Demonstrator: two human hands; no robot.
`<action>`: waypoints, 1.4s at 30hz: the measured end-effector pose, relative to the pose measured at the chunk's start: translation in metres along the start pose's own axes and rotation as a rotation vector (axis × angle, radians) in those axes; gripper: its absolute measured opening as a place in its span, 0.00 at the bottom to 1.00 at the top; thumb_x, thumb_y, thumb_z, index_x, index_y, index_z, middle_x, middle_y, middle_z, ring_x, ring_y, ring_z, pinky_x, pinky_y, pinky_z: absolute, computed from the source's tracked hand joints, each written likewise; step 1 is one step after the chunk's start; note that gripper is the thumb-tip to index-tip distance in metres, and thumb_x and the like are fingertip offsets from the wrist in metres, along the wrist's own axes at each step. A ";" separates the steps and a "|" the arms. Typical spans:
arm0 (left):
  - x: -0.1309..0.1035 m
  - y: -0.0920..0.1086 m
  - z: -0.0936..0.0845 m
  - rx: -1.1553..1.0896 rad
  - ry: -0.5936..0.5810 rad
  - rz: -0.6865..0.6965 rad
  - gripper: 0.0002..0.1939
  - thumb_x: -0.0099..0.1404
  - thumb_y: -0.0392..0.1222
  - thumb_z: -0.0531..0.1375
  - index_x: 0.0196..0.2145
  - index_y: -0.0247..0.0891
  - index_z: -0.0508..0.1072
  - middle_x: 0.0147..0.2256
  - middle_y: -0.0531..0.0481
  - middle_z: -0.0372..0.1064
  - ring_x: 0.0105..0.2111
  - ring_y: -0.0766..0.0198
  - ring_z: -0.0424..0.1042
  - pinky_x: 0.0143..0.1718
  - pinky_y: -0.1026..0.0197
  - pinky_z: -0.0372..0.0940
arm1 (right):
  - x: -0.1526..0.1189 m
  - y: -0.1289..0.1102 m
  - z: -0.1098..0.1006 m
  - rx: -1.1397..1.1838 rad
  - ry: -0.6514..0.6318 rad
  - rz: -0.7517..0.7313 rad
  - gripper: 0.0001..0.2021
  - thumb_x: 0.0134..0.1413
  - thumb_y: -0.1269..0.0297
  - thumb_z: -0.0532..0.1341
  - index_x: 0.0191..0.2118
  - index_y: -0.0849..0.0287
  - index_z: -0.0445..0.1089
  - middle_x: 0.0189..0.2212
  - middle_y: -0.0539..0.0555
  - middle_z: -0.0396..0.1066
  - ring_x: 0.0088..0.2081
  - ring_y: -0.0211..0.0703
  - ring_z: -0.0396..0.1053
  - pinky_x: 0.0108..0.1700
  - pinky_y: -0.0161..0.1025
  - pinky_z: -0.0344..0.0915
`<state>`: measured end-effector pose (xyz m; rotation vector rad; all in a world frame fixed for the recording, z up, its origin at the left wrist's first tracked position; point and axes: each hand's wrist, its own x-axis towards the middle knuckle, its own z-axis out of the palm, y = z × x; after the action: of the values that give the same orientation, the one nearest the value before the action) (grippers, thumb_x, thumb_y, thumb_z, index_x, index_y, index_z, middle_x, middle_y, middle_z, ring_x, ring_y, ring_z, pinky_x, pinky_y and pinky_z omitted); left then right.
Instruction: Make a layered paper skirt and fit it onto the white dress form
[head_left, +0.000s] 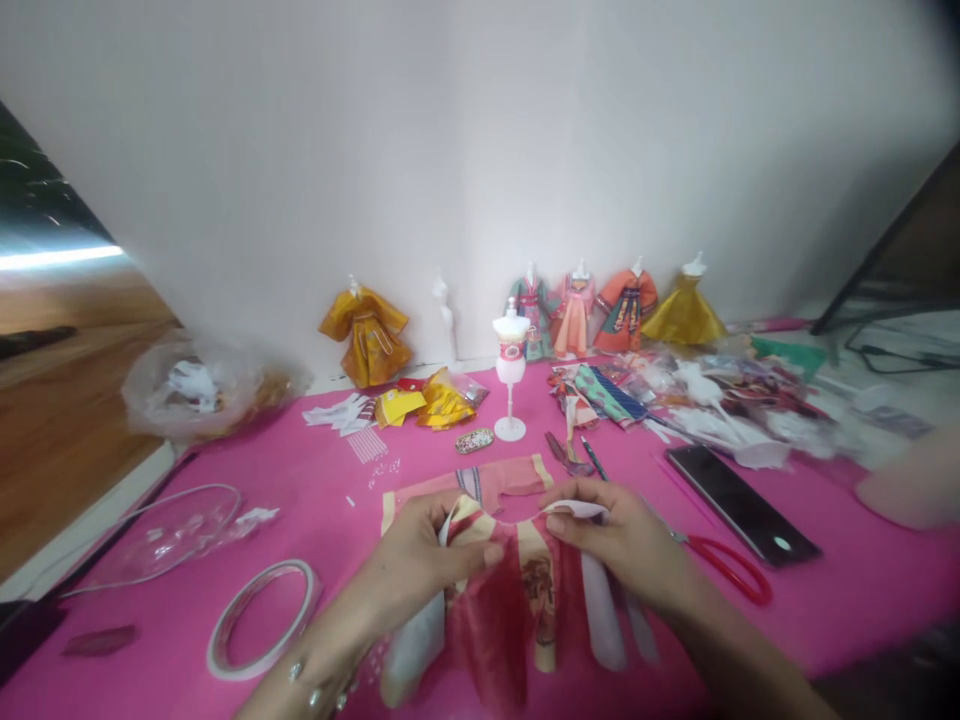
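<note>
Between my two hands hangs a small red and cream doll skirt (499, 630), with white strips trailing at its sides. My left hand (427, 550) pinches its upper left edge, thumb in front. At the upper right edge, my right hand (611, 530) pinches the cloth and a white strip between thumb and fingers. Just beyond the hands, a pink doll top (510, 480) with cream cuffs lies flat. Farther back stands a white doll mannequin (511, 365) on a round base, with a red and white band about its chest.
Dressed doll forms (576, 310) line the wall. A tape roll (262, 620) lies at left, near a plastic bag (187, 385). To the right are red-handled scissors (727, 568), a black phone (742, 505) and a heap of fabric packets (720, 390). A person's limb (915, 480) shows at the right.
</note>
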<state>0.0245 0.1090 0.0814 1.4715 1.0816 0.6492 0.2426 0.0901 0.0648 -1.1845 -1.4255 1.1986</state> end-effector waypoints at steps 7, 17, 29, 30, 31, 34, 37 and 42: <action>0.002 -0.009 0.009 0.395 0.310 0.360 0.12 0.56 0.35 0.61 0.22 0.40 0.60 0.19 0.60 0.58 0.19 0.71 0.57 0.20 0.68 0.51 | -0.002 0.008 0.000 -0.376 0.064 -0.289 0.03 0.51 0.67 0.65 0.27 0.57 0.73 0.24 0.49 0.72 0.26 0.40 0.69 0.27 0.35 0.62; -0.009 -0.043 -0.005 0.889 0.323 1.007 0.10 0.65 0.32 0.55 0.26 0.42 0.66 0.22 0.54 0.63 0.22 0.65 0.61 0.27 0.61 0.60 | -0.015 0.018 -0.005 -0.653 0.172 -0.932 0.10 0.50 0.77 0.62 0.37 0.55 0.69 0.28 0.53 0.72 0.27 0.42 0.70 0.29 0.37 0.63; 0.061 0.004 -0.013 0.129 0.175 0.238 0.18 0.55 0.43 0.65 0.21 0.41 0.56 0.19 0.62 0.53 0.19 0.72 0.54 0.20 0.69 0.53 | 0.065 0.013 -0.023 -0.066 0.102 -0.139 0.10 0.45 0.59 0.68 0.26 0.59 0.69 0.22 0.47 0.69 0.25 0.38 0.65 0.28 0.33 0.62; 0.070 0.009 -0.016 0.055 0.169 0.240 0.21 0.54 0.44 0.65 0.21 0.41 0.53 0.19 0.62 0.51 0.19 0.72 0.53 0.21 0.69 0.53 | 0.075 0.012 -0.025 -0.045 0.107 -0.148 0.10 0.44 0.59 0.68 0.27 0.59 0.69 0.22 0.47 0.69 0.26 0.38 0.65 0.29 0.34 0.62; 0.078 0.013 -0.019 0.006 0.166 0.249 0.22 0.53 0.44 0.65 0.21 0.42 0.52 0.19 0.63 0.51 0.19 0.72 0.53 0.21 0.68 0.53 | 0.084 0.010 -0.027 -0.033 0.117 -0.162 0.10 0.44 0.59 0.68 0.27 0.59 0.70 0.23 0.47 0.69 0.26 0.39 0.66 0.30 0.34 0.63; 0.103 0.022 -0.027 -0.022 0.195 0.271 0.21 0.51 0.45 0.66 0.21 0.41 0.54 0.18 0.62 0.56 0.18 0.72 0.55 0.21 0.68 0.54 | 0.110 0.005 -0.033 -0.028 0.166 -0.207 0.10 0.43 0.59 0.68 0.27 0.59 0.71 0.24 0.48 0.70 0.28 0.40 0.67 0.33 0.36 0.64; 0.126 0.028 -0.035 0.006 0.240 0.293 0.18 0.52 0.46 0.66 0.21 0.40 0.58 0.18 0.61 0.58 0.18 0.71 0.57 0.22 0.67 0.55 | 0.132 0.003 -0.036 -0.021 0.217 -0.241 0.11 0.44 0.57 0.68 0.28 0.60 0.72 0.25 0.48 0.71 0.29 0.41 0.67 0.34 0.37 0.64; 0.153 0.031 -0.043 0.033 0.324 0.339 0.16 0.53 0.45 0.66 0.21 0.39 0.62 0.19 0.61 0.59 0.20 0.70 0.57 0.23 0.67 0.54 | 0.160 0.007 -0.038 -0.008 0.247 -0.291 0.12 0.46 0.56 0.67 0.28 0.60 0.71 0.24 0.48 0.70 0.29 0.41 0.67 0.34 0.37 0.63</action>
<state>0.0605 0.2660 0.0937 1.6315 1.0965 1.1446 0.2592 0.2542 0.0719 -1.0473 -1.3603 0.8174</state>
